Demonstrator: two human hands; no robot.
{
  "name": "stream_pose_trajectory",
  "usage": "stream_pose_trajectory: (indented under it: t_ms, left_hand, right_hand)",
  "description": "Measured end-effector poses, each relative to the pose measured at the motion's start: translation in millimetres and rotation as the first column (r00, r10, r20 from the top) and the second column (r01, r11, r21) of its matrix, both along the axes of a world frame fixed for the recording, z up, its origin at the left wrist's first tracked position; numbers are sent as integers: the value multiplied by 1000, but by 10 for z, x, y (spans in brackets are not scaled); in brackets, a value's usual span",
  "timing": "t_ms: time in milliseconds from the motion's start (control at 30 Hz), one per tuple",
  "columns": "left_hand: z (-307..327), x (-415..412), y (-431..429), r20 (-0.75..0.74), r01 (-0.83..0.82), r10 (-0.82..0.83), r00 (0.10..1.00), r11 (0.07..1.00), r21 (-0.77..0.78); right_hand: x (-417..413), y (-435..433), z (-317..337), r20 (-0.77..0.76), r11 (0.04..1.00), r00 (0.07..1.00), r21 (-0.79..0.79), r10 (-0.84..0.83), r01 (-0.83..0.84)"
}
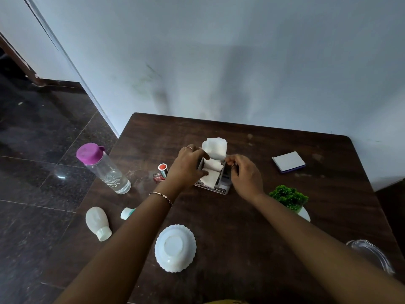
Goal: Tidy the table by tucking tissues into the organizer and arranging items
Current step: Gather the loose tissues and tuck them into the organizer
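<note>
Left grip (188, 165) on organizer (213, 176), tissues (214, 149) upright, fingertips hidden

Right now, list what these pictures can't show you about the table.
Head view only:
- Organizer: both hands cover its sides; its label is too small to read.
- Left hand and right hand: whether either pinches a tissue is unclear.
- White-capped tube: mostly hidden behind the left forearm.
- Glass dish: partly hidden by the right forearm, transparent and blurred.
- Plant pot: mostly covered by the foliage.
</note>
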State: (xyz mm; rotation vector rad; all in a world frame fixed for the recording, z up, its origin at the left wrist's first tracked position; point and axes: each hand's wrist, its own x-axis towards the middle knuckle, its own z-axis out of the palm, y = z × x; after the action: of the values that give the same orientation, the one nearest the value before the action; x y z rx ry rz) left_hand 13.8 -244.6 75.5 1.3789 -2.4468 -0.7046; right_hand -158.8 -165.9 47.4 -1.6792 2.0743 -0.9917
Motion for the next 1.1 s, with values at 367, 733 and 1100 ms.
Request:
stream_pose_trajectory:
  t_ms: [367, 733, 1100]
  left_hand:
    - [7, -39, 60, 454, 244, -168, 875, 963, -113]
    - [-52, -49, -7, 443, 283, -189, 877, 946, -157]
    - [-35, -258, -122, 266, 120, -58, 962, 967, -227]
  right_hand:
    - [-14, 123, -5, -52, 996, 999, 94, -3, 8]
    - [24, 77, -7, -79, 991, 993, 110, 85, -77]
    - [47, -21, -63, -122, 998, 992, 50, 37, -31]
